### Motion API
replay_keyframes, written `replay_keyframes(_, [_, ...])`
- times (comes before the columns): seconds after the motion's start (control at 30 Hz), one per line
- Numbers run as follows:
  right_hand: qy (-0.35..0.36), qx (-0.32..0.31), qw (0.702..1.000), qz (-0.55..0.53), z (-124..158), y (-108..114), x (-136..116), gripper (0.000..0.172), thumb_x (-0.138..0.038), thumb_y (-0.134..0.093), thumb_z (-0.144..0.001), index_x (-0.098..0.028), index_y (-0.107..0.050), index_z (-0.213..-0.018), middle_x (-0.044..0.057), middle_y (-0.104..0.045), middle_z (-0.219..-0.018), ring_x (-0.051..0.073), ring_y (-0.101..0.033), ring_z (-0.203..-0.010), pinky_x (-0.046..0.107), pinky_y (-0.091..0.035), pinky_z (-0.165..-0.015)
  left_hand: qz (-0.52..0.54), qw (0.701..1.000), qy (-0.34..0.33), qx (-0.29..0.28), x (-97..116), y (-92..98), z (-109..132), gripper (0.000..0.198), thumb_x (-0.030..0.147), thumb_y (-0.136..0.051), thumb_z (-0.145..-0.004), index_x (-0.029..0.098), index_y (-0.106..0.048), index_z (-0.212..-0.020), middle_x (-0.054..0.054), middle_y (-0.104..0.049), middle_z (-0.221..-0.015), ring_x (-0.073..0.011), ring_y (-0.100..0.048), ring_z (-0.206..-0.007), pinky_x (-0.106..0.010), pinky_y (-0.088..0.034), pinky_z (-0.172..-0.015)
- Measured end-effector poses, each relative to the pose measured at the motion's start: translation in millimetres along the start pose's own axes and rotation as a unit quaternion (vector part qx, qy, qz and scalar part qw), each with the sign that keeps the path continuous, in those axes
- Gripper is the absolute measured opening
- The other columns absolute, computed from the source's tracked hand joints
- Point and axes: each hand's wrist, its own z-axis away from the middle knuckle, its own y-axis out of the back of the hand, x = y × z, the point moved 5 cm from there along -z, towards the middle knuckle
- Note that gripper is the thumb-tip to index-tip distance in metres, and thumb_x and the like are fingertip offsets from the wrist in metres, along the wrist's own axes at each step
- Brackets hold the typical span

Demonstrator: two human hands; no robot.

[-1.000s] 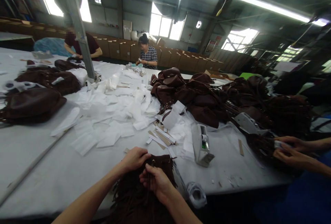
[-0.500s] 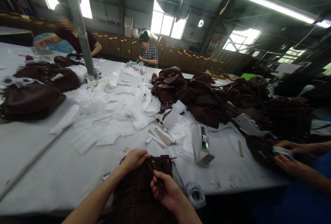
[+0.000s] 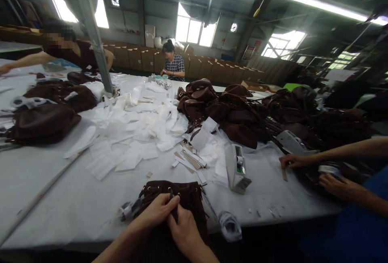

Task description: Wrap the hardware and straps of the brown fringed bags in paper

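A dark brown drawstring bag (image 3: 191, 198) with fringe and metal eyelets along its top lies at the table's near edge, directly below me. My left hand (image 3: 160, 209) is closed in a pinch on the bag's drawstring (image 3: 171, 194), just under the eyelets. Close against it, my right hand (image 3: 185, 230) is closed on the same cord, thumb pointing up. Both hands rest over the front of the bag and hide its middle. The cord's lower ends are hidden behind my fingers.
A tape dispenser (image 3: 238, 170) stands right of the bag, near cardboard strips (image 3: 190, 160) and white paper sheets (image 3: 133, 145). Brown bags (image 3: 224, 109) are heaped beyond. A tape roll (image 3: 229, 225) sits at the edge. At right, a co-worker's hand (image 3: 295, 161) touches a strip.
My left hand has moved from the bag's top edge down to the cord, meeting my right hand, and the row of eyelets now shows. The co-worker at right has reached toward a cardboard strip.
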Motion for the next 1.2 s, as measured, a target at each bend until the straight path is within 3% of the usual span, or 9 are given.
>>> replay_keyframes(0.1, [0.027, -0.06, 0.994, 0.089, 6.7, 9.6, -0.1, 0.025, -0.043, -0.067, -0.077, -0.02, -0.063, -0.067, 0.002, -0.064, -0.065, 0.019, -0.058, -0.062, 0.026, -0.04, -0.06, 0.099, 0.995, 0.023, -0.01, -6.9, -13.9, -1.5, 0.042, 0.056, -0.061, -0.073, 0.014, -0.062, -0.069, -0.001, -0.061, -0.063, -0.014, -0.055, -0.06, -0.025, -0.042, -0.059])
replay_keyframes(0.2, [0.024, 0.113, 0.983, 0.144, 2.2, 47.5, 4.6, 0.036, -0.044, -0.049, -0.09, -0.021, -0.062, -0.066, 0.004, -0.064, -0.068, 0.019, -0.058, -0.066, 0.029, -0.041, -0.066, 0.161, 0.985, 0.056, -0.015, -15.6, -23.5, -3.4, 0.043, 0.058, -0.058, -0.074, 0.015, -0.058, -0.074, -0.001, -0.06, -0.061, -0.0134, -0.055, -0.054, -0.025, -0.042, -0.055])
replay_keyframes(0.3, [0.099, 0.239, 0.951, 0.167, -9.9, 69.1, 2.0, 0.028, -0.038, -0.043, -0.093, -0.021, -0.066, -0.096, 0.009, -0.066, -0.105, 0.024, -0.057, -0.101, 0.035, -0.038, -0.092, 0.199, 0.976, 0.082, -0.021, -23.4, -32.3, -2.4, 0.043, 0.06, -0.058, -0.074, 0.017, -0.055, -0.078, 0.001, -0.057, -0.056, -0.012, -0.052, -0.047, -0.023, -0.039, -0.049])
replay_keyframes(0.37, [0.144, 0.203, 0.944, 0.217, -24.8, 64.7, 1.4, 0.027, -0.036, -0.043, -0.093, -0.022, -0.065, -0.102, 0.009, -0.064, -0.112, 0.024, -0.053, -0.109, 0.037, -0.031, -0.099, 0.215, 0.972, 0.092, -0.021, -27.4, -36.7, -0.7, 0.044, 0.061, -0.059, -0.074, 0.017, -0.053, -0.078, 0.003, -0.055, -0.053, -0.0104, -0.049, -0.045, -0.022, -0.038, -0.047])
replay_keyframes(0.5, [0.135, 0.15, 0.931, 0.303, -54.0, 55.1, 11.2, 0.035, -0.034, -0.038, -0.094, -0.02, -0.065, -0.077, 0.008, -0.066, -0.08, 0.022, -0.056, -0.086, 0.036, -0.033, -0.091, 0.217, 0.971, 0.099, -0.014, -34.7, -41.5, 0.5, 0.049, 0.066, -0.058, -0.07, 0.018, -0.051, -0.074, 0.007, -0.046, -0.044, -0.0073, -0.037, -0.036, -0.02, -0.03, -0.041])
replay_keyframes(0.67, [0.086, 0.166, 0.925, 0.331, -83.6, 60.3, 34.8, 0.042, -0.033, -0.042, -0.093, -0.018, -0.063, -0.059, 0.013, -0.067, -0.068, 0.022, -0.06, -0.073, 0.038, -0.034, -0.086, 0.178, 0.981, 0.082, 0.018, -40.9, -44.7, -11.1, 0.049, 0.066, -0.06, -0.068, 0.018, -0.052, -0.07, 0.009, -0.044, -0.038, -0.006, -0.032, -0.031, -0.02, -0.021, -0.036])
replay_keyframes(0.9, [0.004, 0.202, 0.911, 0.359, -103.0, 73.1, 64.5, 0.044, -0.032, -0.043, -0.093, -0.018, -0.068, -0.06, 0.016, -0.072, -0.068, 0.022, -0.066, -0.07, 0.034, -0.039, -0.078, 0.185, 0.978, 0.089, 0.029, -48.5, -55.8, -20.2, 0.049, 0.067, -0.062, -0.066, 0.019, -0.05, -0.065, 0.01, -0.039, -0.031, -0.0047, -0.026, -0.025, -0.02, -0.011, -0.033])
replay_keyframes(1.07, [-0.012, 0.2, 0.907, 0.369, -108.8, 75.9, 67.4, 0.043, -0.032, -0.044, -0.092, -0.016, -0.071, -0.063, 0.017, -0.072, -0.07, 0.025, -0.067, -0.071, 0.031, -0.039, -0.071, 0.277, 0.952, 0.131, -0.001, -53.5, -65.4, -9.6, 0.05, 0.067, -0.067, -0.062, 0.02, -0.049, -0.069, 0.012, -0.037, -0.033, -0.0047, -0.025, -0.025, -0.019, -0.018, -0.031])
replay_keyframes(1.2, [0.003, 0.215, 0.907, 0.361, -108.2, 79.8, 56.6, 0.039, -0.03, -0.045, -0.092, -0.016, -0.068, -0.063, 0.015, -0.07, -0.069, 0.024, -0.065, -0.073, 0.031, -0.038, -0.071, 0.361, 0.922, 0.143, -0.003, -49.7, -59.8, -5.0, 0.037, 0.05, -0.071, -0.071, 0.017, -0.056, -0.08, 0.0, -0.063, -0.057, -0.012, -0.058, -0.048, -0.023, -0.045, -0.048])
